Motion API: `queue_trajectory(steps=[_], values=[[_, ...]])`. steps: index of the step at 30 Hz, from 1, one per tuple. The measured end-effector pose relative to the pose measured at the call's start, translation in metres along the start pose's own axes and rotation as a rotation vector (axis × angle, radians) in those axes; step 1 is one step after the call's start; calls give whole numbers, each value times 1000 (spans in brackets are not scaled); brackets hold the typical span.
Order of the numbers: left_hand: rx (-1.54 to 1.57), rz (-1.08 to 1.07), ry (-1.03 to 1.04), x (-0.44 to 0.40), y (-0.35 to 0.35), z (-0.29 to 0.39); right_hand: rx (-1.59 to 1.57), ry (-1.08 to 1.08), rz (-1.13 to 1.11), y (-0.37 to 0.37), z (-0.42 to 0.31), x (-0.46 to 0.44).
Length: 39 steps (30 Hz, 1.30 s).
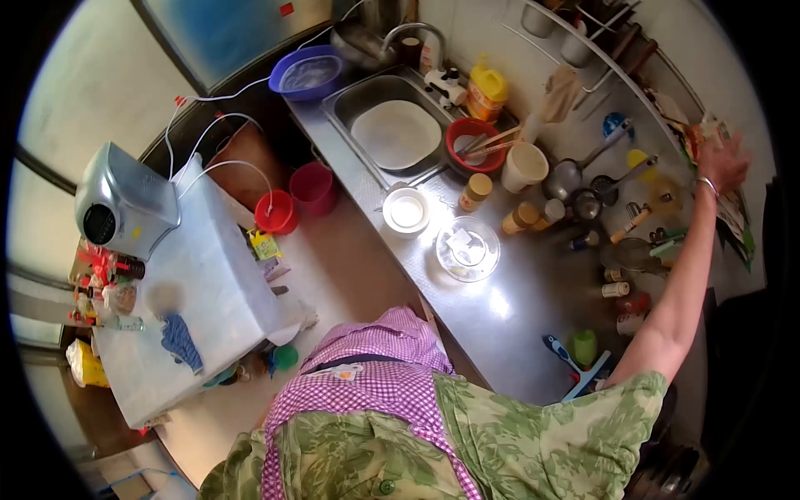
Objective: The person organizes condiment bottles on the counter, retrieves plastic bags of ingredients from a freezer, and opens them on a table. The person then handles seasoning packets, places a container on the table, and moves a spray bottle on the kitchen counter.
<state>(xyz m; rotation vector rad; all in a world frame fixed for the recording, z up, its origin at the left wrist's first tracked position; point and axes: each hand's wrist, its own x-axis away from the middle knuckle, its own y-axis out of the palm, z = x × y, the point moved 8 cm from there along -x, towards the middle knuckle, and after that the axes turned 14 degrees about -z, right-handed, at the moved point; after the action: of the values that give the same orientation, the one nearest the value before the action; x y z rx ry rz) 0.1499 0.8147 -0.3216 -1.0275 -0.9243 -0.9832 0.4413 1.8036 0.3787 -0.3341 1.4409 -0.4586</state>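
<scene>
My right hand (723,164), with a bangle at the wrist, is stretched out to the far right. It touches a bunch of colourful plastic packets (736,221) against the wall. The fingers blur into the packets, so their grip is unclear. Under that arm, small jars and bottles line the back of the steel counter, among them a white-labelled jar (615,290). A strainer (640,255) lies near the forearm. Closer to my body are a blue-handled brush (562,353) and a light-blue squeegee (588,377). My left hand is out of sight.
Along the steel counter (533,333) stand a clear lidded container (467,249), a white bowl (406,212) and a red basin (479,143). The sink (337,107) holds a white basin (396,133). Ladles (568,177) hang below a wall rack (612,62). A covered table (218,287) stands at left.
</scene>
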Motion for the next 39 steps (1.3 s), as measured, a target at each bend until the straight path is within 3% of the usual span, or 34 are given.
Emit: queue_trajectory(steps=[4, 7, 9, 12, 14, 16, 19, 21, 23, 25, 26, 29, 30, 32, 33, 35, 37, 38, 39], values=[[-129, -14, -61, 4, 3, -55, 62, -148, 18, 37, 11, -13], [-523, -39, 45, -6, 13, -69, -2, -158, 4, 36, 5, -8], [-723, -6, 108, -6, 27, -70, -188, -236, 74, 16, -26, 19], [-632, 1, 131, -2, 44, -73, -723, -375, 93, -46, -92, 90], [-254, -1, 146, 24, 47, -68, -1192, -428, -127, -97, -164, 156], [213, 129, 69, 39, 53, -81, -1541, -454, -460, -136, -226, 229], [357, 251, 24, 45, 61, -99, -1838, -506, -1081, -187, -311, 356], [382, 395, -80, 71, 61, -108, -1867, -579, -1498, -219, -351, 448], [521, 639, -260, 123, 34, -83, -1770, -838, -1537, -238, -373, 539], [510, 716, -290, 120, 20, -97, -1748, -1050, -1526, -272, -374, 605], [512, 757, -309, 120, 15, -106, -1730, -1086, -1599, -283, -374, 637], [921, 733, -195, 120, 0, -117, -1581, -1094, -2050, -309, -385, 711], [644, 748, -75, 88, -2, -135, -1569, -1134, -2066, -324, -393, 727], [382, 643, -50, 95, -16, -129, -1593, -1240, -2047, -350, -416, 758], [961, 628, -52, 19, 13, -177, -1560, -1351, -1988, -361, -435, 779], [885, 565, 27, 14, 16, -183, -1588, -1580, -1860, -389, -482, 828], [766, 645, -53, 14, 35, -211, -1508, -1692, -2041, -461, -520, 873], [937, 636, -80, 17, 60, -234, -1456, -1745, -2131, -498, -540, 896], [1096, 614, -92, 23, 90, -255, -1504, -1976, -1849, -546, -555, 912]])
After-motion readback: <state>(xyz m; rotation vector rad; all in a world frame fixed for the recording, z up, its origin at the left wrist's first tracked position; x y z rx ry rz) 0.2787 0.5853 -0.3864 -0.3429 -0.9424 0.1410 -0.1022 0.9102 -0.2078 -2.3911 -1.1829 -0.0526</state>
